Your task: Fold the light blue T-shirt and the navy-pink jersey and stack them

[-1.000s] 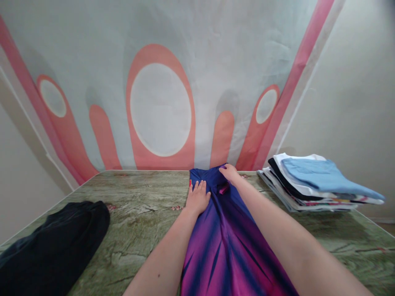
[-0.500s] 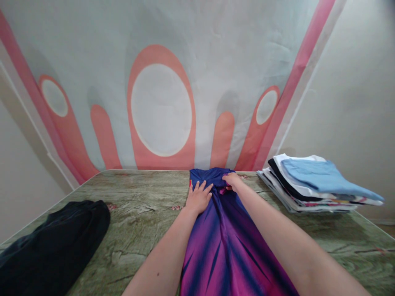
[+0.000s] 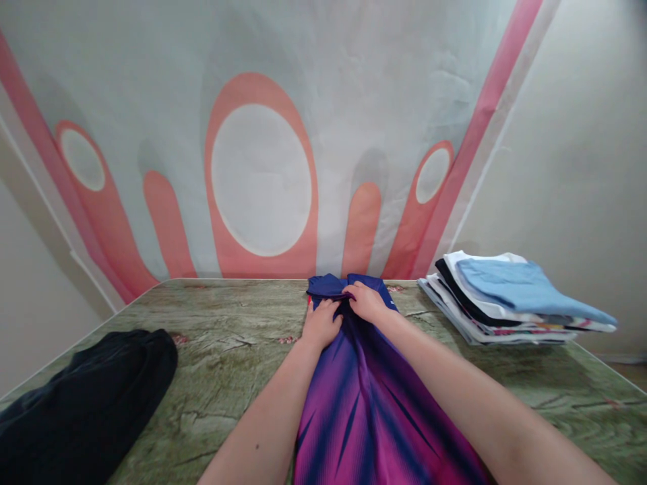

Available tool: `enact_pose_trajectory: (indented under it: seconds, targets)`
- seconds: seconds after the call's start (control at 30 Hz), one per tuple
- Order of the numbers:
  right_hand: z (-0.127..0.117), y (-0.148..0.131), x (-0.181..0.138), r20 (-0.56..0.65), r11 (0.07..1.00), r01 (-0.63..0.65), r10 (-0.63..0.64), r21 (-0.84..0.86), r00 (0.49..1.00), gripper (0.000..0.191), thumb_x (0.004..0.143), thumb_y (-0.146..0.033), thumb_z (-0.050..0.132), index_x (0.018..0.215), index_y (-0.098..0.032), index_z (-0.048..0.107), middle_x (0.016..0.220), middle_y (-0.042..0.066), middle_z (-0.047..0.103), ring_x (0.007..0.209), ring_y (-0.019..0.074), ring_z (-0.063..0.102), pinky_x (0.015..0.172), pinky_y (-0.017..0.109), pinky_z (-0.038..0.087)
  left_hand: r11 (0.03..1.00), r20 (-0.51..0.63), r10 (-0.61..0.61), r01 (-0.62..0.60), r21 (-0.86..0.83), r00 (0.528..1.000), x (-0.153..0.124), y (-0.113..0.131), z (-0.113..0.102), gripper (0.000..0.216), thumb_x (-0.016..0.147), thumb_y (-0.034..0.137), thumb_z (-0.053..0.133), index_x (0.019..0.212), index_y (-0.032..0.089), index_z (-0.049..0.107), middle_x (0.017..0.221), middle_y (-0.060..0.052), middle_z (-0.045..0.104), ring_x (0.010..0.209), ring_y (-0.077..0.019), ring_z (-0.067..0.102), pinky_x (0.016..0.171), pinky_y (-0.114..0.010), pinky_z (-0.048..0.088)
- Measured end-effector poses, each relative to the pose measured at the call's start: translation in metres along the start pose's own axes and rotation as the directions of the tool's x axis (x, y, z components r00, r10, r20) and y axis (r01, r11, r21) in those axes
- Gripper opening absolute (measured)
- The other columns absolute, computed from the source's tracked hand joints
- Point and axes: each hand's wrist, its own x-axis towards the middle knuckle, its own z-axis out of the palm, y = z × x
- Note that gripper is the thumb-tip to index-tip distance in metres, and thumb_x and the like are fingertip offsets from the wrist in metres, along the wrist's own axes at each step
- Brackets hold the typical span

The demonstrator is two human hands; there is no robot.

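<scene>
A purple-and-navy sports shirt point(image 3: 348, 404) lies lengthwise on the table, its near end running out of the bottom of view. The far end is dark blue, with a flap of fabric point(image 3: 327, 285) folded over there. My right hand point(image 3: 364, 302) is closed on the edge of that flap, pinching it near the shirt's middle. Beside it, my left hand point(image 3: 321, 325) rests on the shirt just below the flap, fingers forward and thumb apart. Its fingertips meet the flap's lower edge and are partly hidden.
A heap of black cloth point(image 3: 96, 397) lies on the left of the wood-patterned table point(image 3: 227, 377). To the right stands a stack of folded clothes point(image 3: 515, 296), light blue on top. A wall hanging point(image 3: 394, 87) with pink shapes rises behind the table's far edge.
My right hand has moved left, bringing the pinched fabric across to the shirt's middle. My left hand has shifted slightly, its fingers now at the flap's edge. The view has turned slightly.
</scene>
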Motion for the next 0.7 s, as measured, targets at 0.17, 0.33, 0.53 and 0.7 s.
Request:
enact_pose_trajectory:
  seconds: [0.17, 0.33, 0.53, 0.7]
  targets:
    - [-0.008, 0.015, 0.004, -0.086, 0.99, -0.127, 0.122, -0.058, 0.989, 0.029, 0.086, -0.014, 0.044, 0.108, -0.025, 0.06, 0.108, 0.005, 0.058, 0.094, 0.0179, 0.058, 0.077, 0.026, 0.039, 1.0, -0.021, -0.026, 0.026, 0.002, 0.999, 0.001, -0.001, 0.003, 0.04, 0.092, 0.032, 0.043, 0.131, 0.025, 0.052, 0.135, -0.006, 0.054, 0.128, -0.0215, 0.045, 0.114, -0.052, 0.021]
    - [-0.006, 0.027, 0.0, -0.046, 0.983, -0.173, 0.17, -0.055, 0.984, 0.024, 0.078, -0.014, 0.055, 0.1, -0.021, 0.062, 0.101, 0.005, 0.061, 0.086, 0.0179, 0.059, 0.071, 0.025, 0.039, 0.999, -0.038, -0.04, 0.04, -0.003, 0.998, 0.001, -0.001, 0.002, 0.037, 0.093, 0.029, 0.043, 0.126, 0.024, 0.056, 0.133, -0.005, 0.057, 0.125, -0.0208, 0.048, 0.114, -0.049, 0.023]
    - [-0.003, 0.032, 0.002, -0.074, 0.973, -0.228, 0.229, 0.015, 0.971, 0.021, 0.079, -0.017, 0.054, 0.094, -0.024, 0.066, 0.097, 0.003, 0.067, 0.088, 0.0176, 0.059, 0.069, 0.024, 0.039, 0.998, -0.06, -0.062, 0.06, -0.033, 0.996, 0.002, -0.003, 0.003, 0.033, 0.092, 0.021, 0.042, 0.116, 0.023, 0.064, 0.128, -0.005, 0.06, 0.121, -0.0197, 0.052, 0.113, -0.046, 0.027]
    - [-0.001, 0.04, 0.022, -0.049, 0.947, -0.306, 0.312, 0.098, 0.949, 0.02, 0.081, -0.018, 0.051, 0.084, -0.02, 0.07, 0.077, 0.001, 0.07, 0.071, 0.0145, 0.062, 0.06, 0.021, 0.041, 0.998, -0.069, -0.059, 0.056, -0.038, 0.996, 0.001, -0.002, 0.002, 0.032, 0.091, 0.019, 0.042, 0.114, 0.023, 0.063, 0.124, -0.004, 0.062, 0.118, -0.0189, 0.054, 0.113, -0.045, 0.027]
